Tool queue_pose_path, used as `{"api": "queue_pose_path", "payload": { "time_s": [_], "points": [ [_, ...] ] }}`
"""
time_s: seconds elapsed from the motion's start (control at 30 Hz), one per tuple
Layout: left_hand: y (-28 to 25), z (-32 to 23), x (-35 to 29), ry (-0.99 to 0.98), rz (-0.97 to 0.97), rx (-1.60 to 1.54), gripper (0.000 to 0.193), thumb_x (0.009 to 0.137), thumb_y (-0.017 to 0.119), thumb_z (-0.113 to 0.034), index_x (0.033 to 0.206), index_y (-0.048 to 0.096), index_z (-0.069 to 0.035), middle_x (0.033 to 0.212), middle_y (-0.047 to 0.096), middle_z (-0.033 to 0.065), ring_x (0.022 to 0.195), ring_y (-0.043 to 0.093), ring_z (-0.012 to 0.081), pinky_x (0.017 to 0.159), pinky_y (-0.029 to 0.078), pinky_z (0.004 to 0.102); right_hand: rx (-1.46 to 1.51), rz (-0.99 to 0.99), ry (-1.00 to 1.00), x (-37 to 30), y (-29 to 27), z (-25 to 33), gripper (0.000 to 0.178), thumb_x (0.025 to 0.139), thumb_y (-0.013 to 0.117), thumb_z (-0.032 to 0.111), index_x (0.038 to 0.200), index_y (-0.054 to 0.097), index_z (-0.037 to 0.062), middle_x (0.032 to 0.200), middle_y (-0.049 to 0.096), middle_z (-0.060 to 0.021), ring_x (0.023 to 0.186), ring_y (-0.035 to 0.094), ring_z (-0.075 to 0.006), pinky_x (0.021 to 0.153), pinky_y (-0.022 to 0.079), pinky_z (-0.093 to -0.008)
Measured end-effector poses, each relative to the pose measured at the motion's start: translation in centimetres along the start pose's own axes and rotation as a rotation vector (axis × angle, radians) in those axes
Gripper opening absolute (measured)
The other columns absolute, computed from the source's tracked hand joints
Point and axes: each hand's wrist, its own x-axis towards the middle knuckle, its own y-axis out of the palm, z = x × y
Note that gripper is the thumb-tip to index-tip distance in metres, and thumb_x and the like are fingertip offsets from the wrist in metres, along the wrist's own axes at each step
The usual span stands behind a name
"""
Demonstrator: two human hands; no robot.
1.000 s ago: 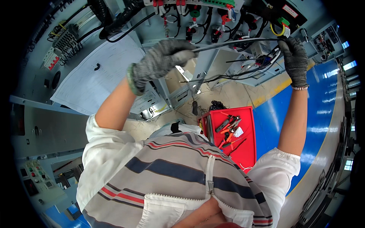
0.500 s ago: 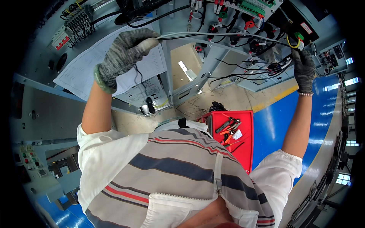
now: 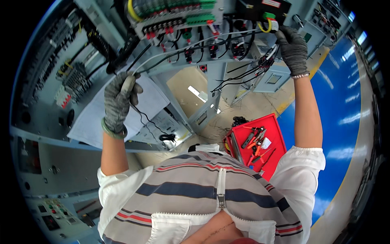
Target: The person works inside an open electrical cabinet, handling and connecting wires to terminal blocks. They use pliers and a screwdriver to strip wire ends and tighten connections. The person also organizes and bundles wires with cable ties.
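Observation:
My left hand (image 3: 117, 102), in a grey knit glove, is closed with thumb and fingers pinching the end of a thin grey wire (image 3: 178, 48) and a black wire beside it. The wires arc to the right across the front of the cabinet's components. At their far end my right hand (image 3: 293, 52), gloved too, is closed round a bunch of wires (image 3: 273, 52); its fingertips are partly hidden. Just above it sits a green connector (image 3: 268, 16) with a yellow wire loop. Black wire ends (image 3: 232, 77) fan out to the left below the bunch. A thin black cord hangs below my left hand.
A large paper drawing (image 3: 91, 122) lies behind my left hand. Green terminal blocks (image 3: 199, 18) run along the top. A red tool cart (image 3: 273, 122) with pliers and screwdrivers stands below right. Cabinet frames and a circuit breaker (image 3: 63, 97) are at left; blue floor (image 3: 345, 122) stretches right.
My left hand has moved down and slightly left in the picture, still pinching the wires. My right hand has shifted left and up. The whole view has turned, showing more cabinet at left.

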Motion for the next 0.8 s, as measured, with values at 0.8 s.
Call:
{"api": "queue_pose_path", "payload": {
  "time_s": [0.8],
  "points": [
    [3.2, 0.9, -0.6, -0.075, -0.111, -0.322, 0.022, 0.096, 0.048, -0.023, 0.105, 0.052, -0.003, 0.071, 0.058, 0.0041, 0.056, 0.051, 0.0114, 0.059, 0.051, 0.0301, 0.091, -0.141, 0.103, -0.3, 0.8, 1.3, 0.017, 0.077, 0.065, 0.024, 0.086, 0.067, 0.0103, 0.081, 0.064, -0.0109, 0.078, 0.060, -0.0298, 0.069, 0.047, -0.0394]
  ]
}}
